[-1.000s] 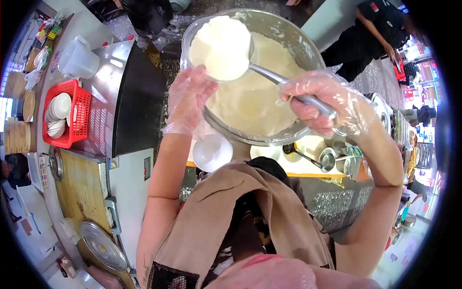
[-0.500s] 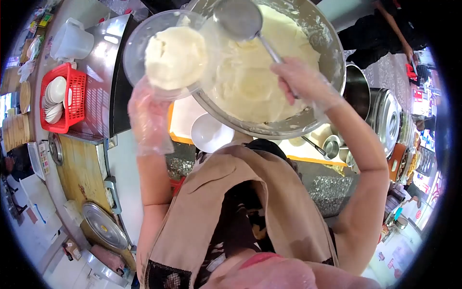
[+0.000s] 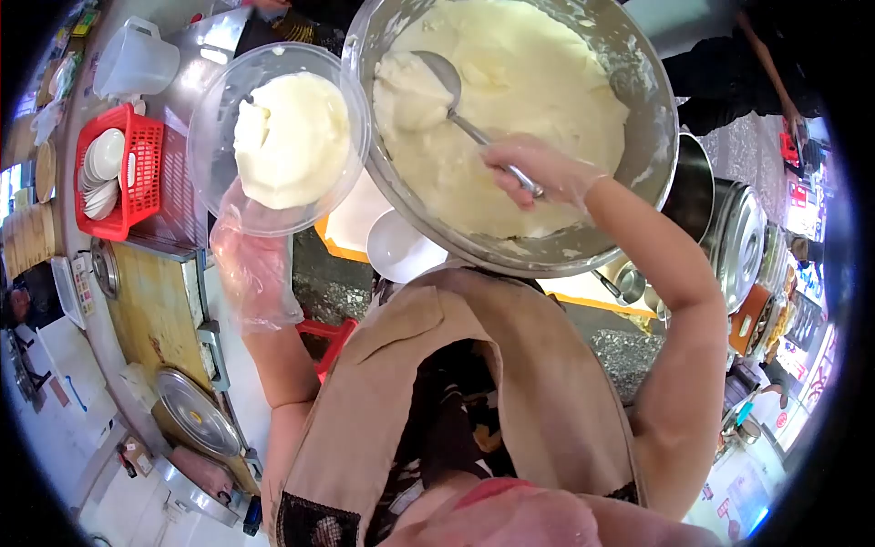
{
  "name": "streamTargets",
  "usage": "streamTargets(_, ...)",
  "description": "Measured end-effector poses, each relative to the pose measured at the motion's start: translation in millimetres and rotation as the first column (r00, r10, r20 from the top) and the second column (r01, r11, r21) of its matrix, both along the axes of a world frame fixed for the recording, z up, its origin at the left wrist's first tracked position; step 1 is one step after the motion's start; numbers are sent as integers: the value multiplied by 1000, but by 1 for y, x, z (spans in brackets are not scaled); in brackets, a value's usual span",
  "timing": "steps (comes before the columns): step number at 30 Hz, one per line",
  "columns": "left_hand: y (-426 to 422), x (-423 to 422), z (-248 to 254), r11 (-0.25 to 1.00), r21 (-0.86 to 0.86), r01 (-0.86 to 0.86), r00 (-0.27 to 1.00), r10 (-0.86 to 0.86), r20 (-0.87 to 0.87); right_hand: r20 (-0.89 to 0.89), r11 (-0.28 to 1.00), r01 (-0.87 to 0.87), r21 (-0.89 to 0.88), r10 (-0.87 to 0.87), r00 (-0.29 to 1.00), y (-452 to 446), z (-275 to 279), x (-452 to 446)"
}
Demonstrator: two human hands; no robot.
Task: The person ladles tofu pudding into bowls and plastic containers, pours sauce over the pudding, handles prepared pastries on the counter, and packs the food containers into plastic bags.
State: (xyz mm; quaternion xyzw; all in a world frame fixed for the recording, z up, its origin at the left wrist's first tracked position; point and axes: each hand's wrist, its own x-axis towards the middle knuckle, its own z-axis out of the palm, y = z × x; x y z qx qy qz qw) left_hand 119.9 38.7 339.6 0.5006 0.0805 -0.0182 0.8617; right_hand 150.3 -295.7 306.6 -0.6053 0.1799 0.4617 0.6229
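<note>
My left hand [image 3: 251, 264], in a clear plastic glove, grips a clear plastic bowl [image 3: 208, 137] from below. A pale mound of soft, tofu-like curd [image 3: 299, 150] sits in that bowl. In my gloved right hand [image 3: 542, 169] is the handle of a metal ladle [image 3: 469, 129]. The ladle's head is tilted at the left side of a large metal pot [image 3: 645, 91], with a lump of curd at its lip. More of the same smooth, pale curd [image 3: 538, 100] fills the pot. The plastic bowl is held just left of the pot's rim.
A white bowl [image 3: 401, 246] stands below the pot's near edge, and a small metal ladle [image 3: 627, 283] lies to its right. A red basket [image 3: 146, 173] holds white dishes at left. Lidded metal pots [image 3: 743, 237] stand at right. Another person [image 3: 720, 77] stands at upper right.
The plastic bowl has moved left and slightly down, away from over the pot. The ladle has dropped from above the pot's far side to the curd, and a lump now shows at its lip.
</note>
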Motion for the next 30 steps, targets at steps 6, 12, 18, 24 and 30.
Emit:
streamTargets(6,-4,-8,8,982,-181,-47,996,32,-89,-241,973,103,208,-51,969,-20,34,-26)
streamTargets(12,-14,-16,15,993,-68,-101,987,92,-131,-245,976,173,131,-137,960,-38,110,-55)
streamTargets(18,-68,-9,10,989,-106,104,989,-114,-91,-27,957,285,-58,-287,957,-57,206,-82)
streamTargets(24,-139,-8,11,918,-269,292,930,-338,-143,-24,943,329,48,-328,944,-82,219,-111)
streamTargets(30,-178,-12,8,872,-355,336,881,-424,-208,140,890,147,-433,-95,986,-67,207,-116)
